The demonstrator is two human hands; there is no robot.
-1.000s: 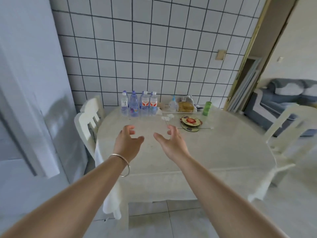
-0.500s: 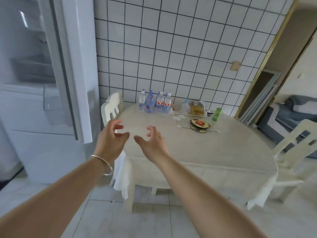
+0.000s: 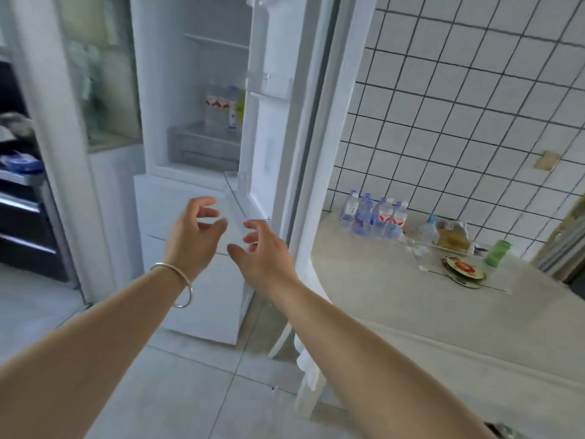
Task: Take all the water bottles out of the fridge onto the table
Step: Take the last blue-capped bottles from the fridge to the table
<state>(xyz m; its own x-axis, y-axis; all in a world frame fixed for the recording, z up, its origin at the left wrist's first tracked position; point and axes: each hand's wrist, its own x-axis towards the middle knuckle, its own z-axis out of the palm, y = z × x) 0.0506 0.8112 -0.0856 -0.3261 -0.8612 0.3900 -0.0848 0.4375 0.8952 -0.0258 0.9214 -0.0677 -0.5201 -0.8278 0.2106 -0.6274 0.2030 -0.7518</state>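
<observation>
Hands, left [image 3: 193,236] and right [image 3: 264,251], empty and relaxed; bottles [image 3: 223,106] ahead, above: grasp bodies upright, avoiding door shelf [image 3: 269,85].

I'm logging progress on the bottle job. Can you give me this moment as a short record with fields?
fridge: door open
bottles in fridge: a few upright on a shelf; count unclear
bottles on table: four standing together by the tiled wall
table: bare cloth at near side
left hand: empty, fingers relaxed, raised toward the fridge
right hand: empty, fingers relaxed, beside the left
task state: unfinished
</observation>
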